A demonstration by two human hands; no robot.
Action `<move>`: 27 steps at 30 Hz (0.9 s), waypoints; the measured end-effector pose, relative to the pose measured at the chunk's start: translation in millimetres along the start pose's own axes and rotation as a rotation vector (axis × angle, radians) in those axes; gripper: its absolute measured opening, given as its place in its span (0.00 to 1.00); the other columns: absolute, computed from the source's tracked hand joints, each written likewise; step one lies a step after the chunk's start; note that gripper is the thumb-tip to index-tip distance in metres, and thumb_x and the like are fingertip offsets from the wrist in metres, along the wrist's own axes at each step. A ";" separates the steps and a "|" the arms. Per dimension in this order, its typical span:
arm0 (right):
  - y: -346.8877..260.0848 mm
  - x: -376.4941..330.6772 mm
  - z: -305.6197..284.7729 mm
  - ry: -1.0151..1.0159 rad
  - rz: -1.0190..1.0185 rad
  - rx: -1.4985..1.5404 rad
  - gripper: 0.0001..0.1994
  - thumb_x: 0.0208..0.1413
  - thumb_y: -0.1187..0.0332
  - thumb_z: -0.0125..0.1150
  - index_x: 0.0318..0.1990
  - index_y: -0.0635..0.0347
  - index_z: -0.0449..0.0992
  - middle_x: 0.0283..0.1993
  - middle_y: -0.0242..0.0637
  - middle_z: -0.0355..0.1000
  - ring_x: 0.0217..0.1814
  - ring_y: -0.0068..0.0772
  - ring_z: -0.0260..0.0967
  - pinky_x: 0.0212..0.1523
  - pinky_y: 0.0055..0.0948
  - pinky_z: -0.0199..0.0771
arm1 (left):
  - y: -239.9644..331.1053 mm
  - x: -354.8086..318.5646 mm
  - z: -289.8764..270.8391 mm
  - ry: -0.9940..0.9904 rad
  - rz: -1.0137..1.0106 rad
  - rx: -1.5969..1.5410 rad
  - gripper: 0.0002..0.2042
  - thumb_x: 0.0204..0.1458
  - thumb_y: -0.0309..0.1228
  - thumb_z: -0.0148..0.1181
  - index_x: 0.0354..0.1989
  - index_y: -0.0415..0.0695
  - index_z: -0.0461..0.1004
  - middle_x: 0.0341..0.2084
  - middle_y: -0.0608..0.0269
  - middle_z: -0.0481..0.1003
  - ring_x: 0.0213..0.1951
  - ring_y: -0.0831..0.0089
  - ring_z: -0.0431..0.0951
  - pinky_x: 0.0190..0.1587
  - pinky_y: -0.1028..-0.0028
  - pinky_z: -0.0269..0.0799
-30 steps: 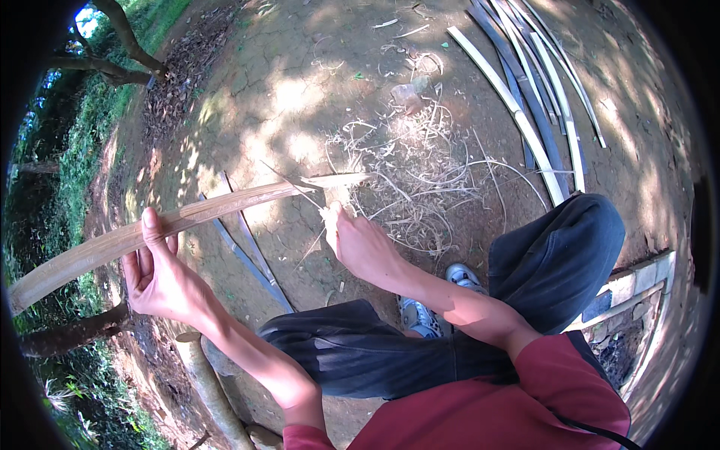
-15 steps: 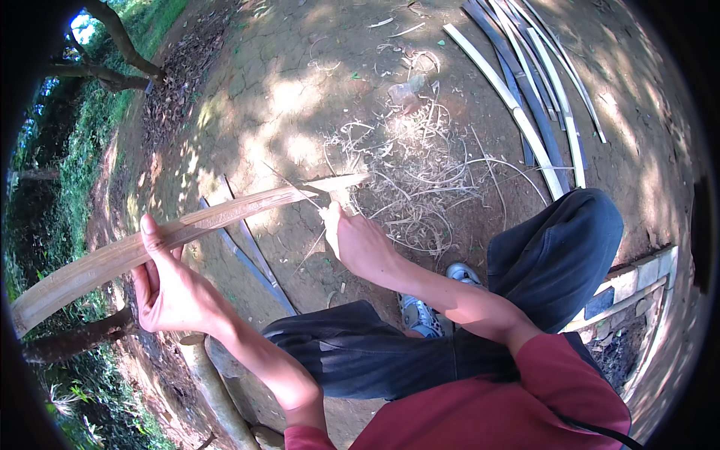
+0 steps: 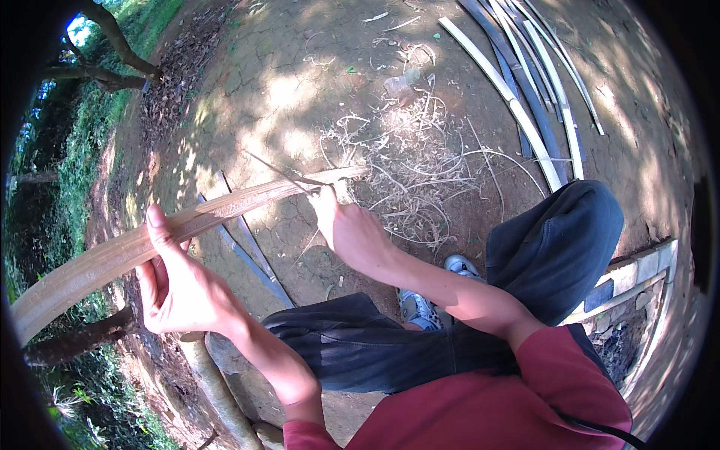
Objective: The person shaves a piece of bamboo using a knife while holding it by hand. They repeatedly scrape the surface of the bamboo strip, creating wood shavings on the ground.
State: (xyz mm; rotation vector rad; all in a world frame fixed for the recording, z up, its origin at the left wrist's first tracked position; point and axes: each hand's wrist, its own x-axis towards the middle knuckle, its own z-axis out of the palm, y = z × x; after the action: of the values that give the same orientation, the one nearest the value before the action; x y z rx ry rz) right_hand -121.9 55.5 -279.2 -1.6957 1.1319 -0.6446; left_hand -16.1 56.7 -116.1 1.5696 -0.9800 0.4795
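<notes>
My left hand point(image 3: 176, 281) grips a long pale split bamboo slat point(image 3: 150, 240) that runs from the lower left up toward the middle, thumb pressed on its top face. My right hand point(image 3: 349, 229) is closed on a knife point(image 3: 289, 176) near the slat's far end, and its thin dark blade points left along the top of the slat. A thin sliver lifts off the slat by the blade. My knees in dark trousers point(image 3: 555, 247) are bent below the hands.
A heap of curled pale shavings point(image 3: 420, 172) lies on the dirt beyond my right hand. Several long split bamboo strips point(image 3: 525, 90) lie at the upper right, two dark strips point(image 3: 251, 255) under the slat. A log point(image 3: 217, 390) is by my left knee, with a brick edge point(image 3: 637, 270) at the right.
My left hand has slid back along the slat toward me, and the slat's near end has dropped lower left. The right hand and knife stay near the slat's far end.
</notes>
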 end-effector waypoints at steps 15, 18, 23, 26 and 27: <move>3.4 -0.6 -3.6 -0.016 -0.048 -0.127 0.16 0.49 0.81 0.48 0.46 0.84 0.66 0.23 0.57 0.71 0.26 0.54 0.74 0.27 0.43 0.76 | 0.4 -0.4 -2.8 -0.037 -0.029 -0.139 0.11 0.48 0.29 0.70 0.34 0.32 0.80 0.25 0.56 0.81 0.23 0.80 0.78 0.26 0.81 0.76; 5.9 -2.9 -1.4 -0.048 -0.050 -0.142 0.18 0.50 0.81 0.46 0.49 0.86 0.65 0.24 0.57 0.72 0.27 0.52 0.76 0.27 0.43 0.78 | 2.1 -5.3 -5.2 -0.059 -0.023 -0.133 0.12 0.47 0.28 0.70 0.34 0.31 0.80 0.25 0.55 0.81 0.23 0.80 0.78 0.26 0.81 0.76; 14.6 4.3 -1.0 0.036 0.038 -0.093 0.20 0.50 0.80 0.49 0.50 0.86 0.63 0.23 0.57 0.72 0.27 0.55 0.75 0.30 0.45 0.78 | -1.0 -0.1 -6.6 -0.071 -0.011 -0.195 0.11 0.47 0.27 0.70 0.35 0.31 0.79 0.27 0.54 0.81 0.25 0.78 0.79 0.31 0.80 0.78; 0.4 -5.3 -1.8 0.037 -0.045 -0.068 0.17 0.50 0.79 0.50 0.48 0.82 0.64 0.22 0.58 0.71 0.26 0.56 0.74 0.29 0.45 0.76 | -3.3 -4.5 -2.6 -0.067 -0.069 -0.247 0.11 0.48 0.27 0.70 0.35 0.31 0.79 0.27 0.54 0.81 0.26 0.78 0.79 0.31 0.80 0.78; 3.4 -5.3 5.4 0.053 -0.110 -0.091 0.14 0.52 0.78 0.50 0.44 0.80 0.65 0.21 0.58 0.71 0.25 0.56 0.73 0.27 0.46 0.75 | -0.6 -4.9 -3.0 -0.071 -0.059 -0.232 0.11 0.48 0.27 0.70 0.35 0.31 0.79 0.27 0.54 0.81 0.26 0.78 0.79 0.31 0.80 0.79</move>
State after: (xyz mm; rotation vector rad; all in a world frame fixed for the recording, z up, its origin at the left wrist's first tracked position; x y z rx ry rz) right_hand -121.1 62.2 -284.0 -1.8379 1.1254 -0.7194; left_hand -17.9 61.1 -119.4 1.4101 -1.0029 0.2601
